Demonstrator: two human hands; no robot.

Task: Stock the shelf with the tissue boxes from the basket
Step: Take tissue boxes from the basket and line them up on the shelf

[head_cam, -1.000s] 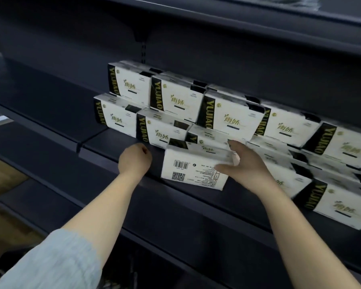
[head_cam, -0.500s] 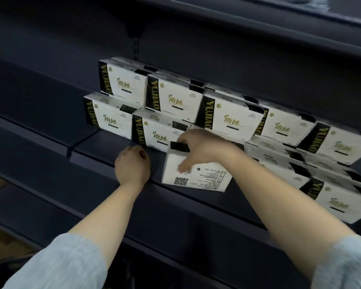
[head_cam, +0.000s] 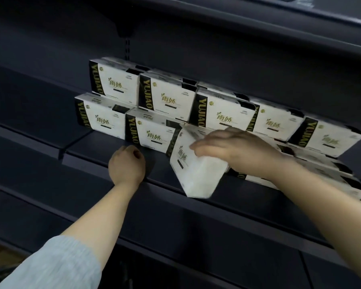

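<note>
Right hand [head_cam: 236, 151] on top of a tilted tissue box [head_cam: 193, 165], fingers [head_cam: 204, 146] draped over its upper face and gripping it. The box's near corner overhangs the front lip of the shelf [head_cam: 104, 147]; its far edge leans against the stocked boxes [head_cam: 223, 113]. Motion blur, so exact contact with the shelf deck unclear.

Left hand [head_cam: 126, 165] sits at the shelf's front edge, left of the box, fingers curled into a loose fist, holding nothing.

Stocked boxes are stacked two high, from mid-shelf to the right. Open deck: strip between left hand and the bottom row, plus the whole left stretch of shelf. Right side is packed up to the front edge.
</note>
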